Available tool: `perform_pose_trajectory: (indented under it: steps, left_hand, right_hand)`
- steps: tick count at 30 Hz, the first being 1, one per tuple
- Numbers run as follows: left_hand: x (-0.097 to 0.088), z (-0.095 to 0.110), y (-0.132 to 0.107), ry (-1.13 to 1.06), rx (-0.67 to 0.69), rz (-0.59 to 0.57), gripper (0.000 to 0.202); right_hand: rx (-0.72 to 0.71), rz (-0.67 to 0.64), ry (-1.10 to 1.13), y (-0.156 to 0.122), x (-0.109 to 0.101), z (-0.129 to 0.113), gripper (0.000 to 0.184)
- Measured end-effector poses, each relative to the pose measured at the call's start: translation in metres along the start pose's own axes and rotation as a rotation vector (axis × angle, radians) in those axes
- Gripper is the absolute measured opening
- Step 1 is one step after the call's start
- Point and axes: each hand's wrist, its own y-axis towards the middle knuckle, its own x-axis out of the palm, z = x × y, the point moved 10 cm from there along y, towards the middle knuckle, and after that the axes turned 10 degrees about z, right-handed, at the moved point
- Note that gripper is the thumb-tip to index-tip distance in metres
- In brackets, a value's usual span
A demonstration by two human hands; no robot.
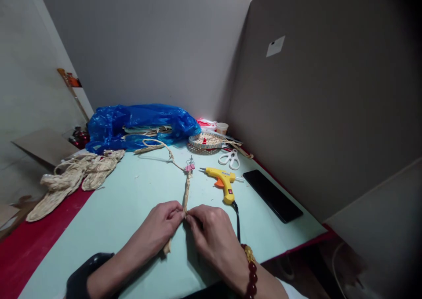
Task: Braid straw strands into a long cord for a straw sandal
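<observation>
A tan strip of dried plant fibre (187,191) runs down the middle of the pale green tabletop toward me. My left hand (165,222) pinches it from the left, and my right hand (209,228) pinches it from the right, the fingertips almost meeting. Its loose lower end hangs out below my left hand. Pink binder clips (189,167) grip the strip's upper part, and a thin twisted cord (171,154) leads from there in a loop to the back left. Just right of the strip lies a yellow hot glue gun (224,180), nozzle pointing left.
A black phone (272,195) and white-handled scissors (231,159) lie on the right. Behind are a blue plastic bag (148,118), a round woven basket (206,140) and a paper cup (222,128). Woven straw sandals (66,180) rest on the left edge. Grey partitions (158,48) enclose the table.
</observation>
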Motion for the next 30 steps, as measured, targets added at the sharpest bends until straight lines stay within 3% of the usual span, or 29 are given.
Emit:
perform_pose_trajectory:
  steps: [6,9,14,18,21,23,25,28,30]
  left_hand:
    - [-0.002,0.002,-0.001,-0.001,-0.018,0.013,0.027]
    - [0.003,0.0,-0.003,-0.08,-0.052,-0.032,0.026]
    - [0.008,-0.003,-0.005,-0.227,-0.099,-0.116,0.032]
    - [0.007,-0.005,-0.005,-0.27,-0.114,-0.12,0.029]
    - [0.004,-0.003,-0.007,-0.285,-0.117,-0.101,0.027]
    - [0.002,-0.001,-0.009,-0.293,-0.118,-0.093,0.027]
    - [0.001,0.002,-0.011,-0.293,-0.113,-0.096,0.027]
    - [0.0,0.007,-0.01,-0.218,-0.06,-0.116,0.028]
    - [-0.002,0.01,-0.009,-0.145,-0.005,-0.124,0.029]
  right_hand:
    - [-0.288,0.234,-0.24,-0.017,-0.016,-0.035,0.015]
    - [-0.432,0.316,-0.299,-0.029,-0.012,-0.054,0.019]
    - [-0.591,0.306,-0.343,-0.041,0.008,-0.068,0.024]
    - [-0.643,0.263,-0.332,-0.046,0.008,-0.072,0.023]
    - [-0.496,0.229,-0.137,-0.031,-0.013,-0.06,0.02]
    - [-0.279,0.276,0.004,-0.013,-0.035,-0.037,0.015]
    - [-0.083,0.231,0.133,0.004,-0.04,-0.012,0.016]
    - [0.071,-0.175,0.448,0.014,0.002,0.003,0.02]
    - [0.152,-0.354,0.624,0.011,0.027,0.006,0.022]
